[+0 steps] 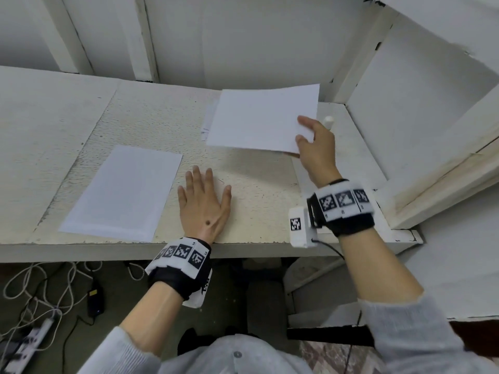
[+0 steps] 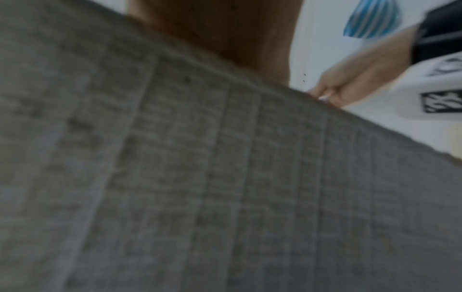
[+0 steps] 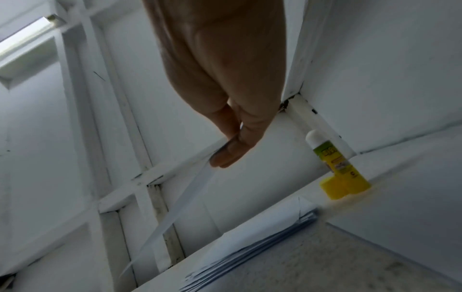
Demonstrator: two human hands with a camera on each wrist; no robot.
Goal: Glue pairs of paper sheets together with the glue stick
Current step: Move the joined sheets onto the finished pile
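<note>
My right hand (image 1: 306,136) pinches the right edge of a white paper sheet (image 1: 263,118) and holds it above the table; in the right wrist view the sheet (image 3: 175,207) shows edge-on under my fingers (image 3: 230,152). Below it lies a stack of paper (image 3: 250,249), mostly hidden in the head view. A yellow-green glue stick (image 3: 337,168) stands upright with its yellow cap beside it, just behind my right hand (image 1: 328,122). Another sheet (image 1: 124,193) lies flat at the front left. My left hand (image 1: 205,195) rests flat on the table, fingers straight, to the right of that sheet.
The white table (image 1: 256,179) ends in a corner at the right, closed by white wooden walls (image 1: 405,103). Cables and a power strip (image 1: 27,344) lie on the floor below. The left wrist view is blurred, filled by the table surface (image 2: 200,177).
</note>
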